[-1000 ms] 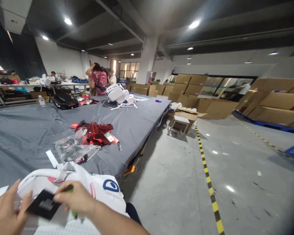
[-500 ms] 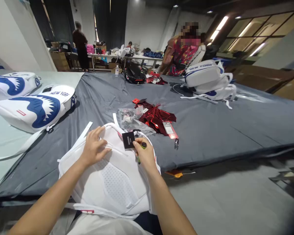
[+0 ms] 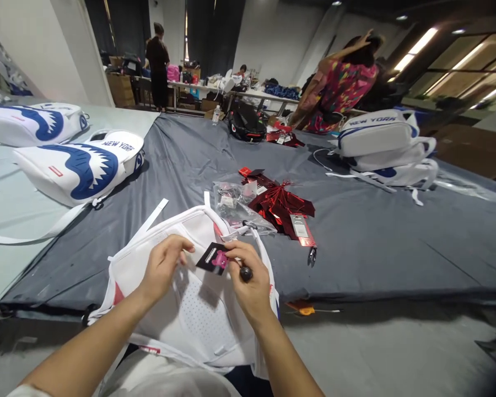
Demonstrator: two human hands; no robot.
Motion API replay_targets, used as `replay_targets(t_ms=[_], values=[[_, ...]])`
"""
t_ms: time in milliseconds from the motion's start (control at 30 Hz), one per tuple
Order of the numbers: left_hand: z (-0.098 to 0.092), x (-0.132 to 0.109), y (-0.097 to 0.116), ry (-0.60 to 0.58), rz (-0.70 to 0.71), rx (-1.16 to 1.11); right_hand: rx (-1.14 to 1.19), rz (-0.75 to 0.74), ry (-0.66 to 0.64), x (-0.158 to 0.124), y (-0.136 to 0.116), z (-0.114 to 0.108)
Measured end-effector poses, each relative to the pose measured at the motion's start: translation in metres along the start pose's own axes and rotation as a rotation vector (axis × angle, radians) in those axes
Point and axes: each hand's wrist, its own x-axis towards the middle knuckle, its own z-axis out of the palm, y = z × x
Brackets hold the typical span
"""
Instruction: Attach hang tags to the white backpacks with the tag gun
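A white backpack (image 3: 206, 325) lies in front of me with its dotted back panel facing up, its lower end at my lap. In my right hand (image 3: 248, 275) is a small black tag (image 3: 211, 258) with white print and a pink bear figure, pinched at its right edge. The same hand also has a small tool with a round black end (image 3: 246, 273) tucked in its palm; the rest of that tool is hidden. Over the backpack's upper left, my left hand (image 3: 165, 267) holds nothing, its fingers loosely bent and apart, pointing towards the tag.
Beyond the backpack lie a clear plastic bag (image 3: 231, 201) and a pile of dark red hang tags (image 3: 283, 204). White-and-blue backpacks (image 3: 86, 168) sit left; more are stacked (image 3: 384, 146) right. Farther back are a black bag (image 3: 247, 122), a bottle (image 3: 216, 114) and several people.
My right hand has tilted the tag, so its pink bear now shows. My left hand has lifted off the backpack's upper edge and come closer to the tag. The view has swung left.
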Motion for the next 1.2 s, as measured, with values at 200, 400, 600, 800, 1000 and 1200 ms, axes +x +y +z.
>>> replay_targets(t_ms=[200, 400, 600, 800, 1000, 1200], values=[[0.013, 0.001, 0.011, -0.176, -0.359, -0.3, 0.021, 0.059, -0.008, -0.013, -0.012, 0.004], [0.016, -0.009, 0.013, 0.041, -0.185, -0.307, 0.212, 0.463, -0.021, -0.02, -0.023, 0.005], [0.015, -0.017, 0.011, 0.012, -0.162, -0.204, 0.183, 0.458, -0.175, -0.02, -0.026, 0.005], [0.009, -0.016, 0.004, -0.155, -0.279, -0.317, 0.307, 0.454, -0.302, -0.019, -0.03, -0.001], [0.012, -0.028, 0.004, -0.005, 0.177, 0.118, 0.156, 0.505, -0.176, -0.023, -0.027, 0.009], [0.007, -0.024, 0.001, -0.005, 0.298, 0.321, 0.076, 0.483, -0.095, -0.028, -0.017, 0.005]])
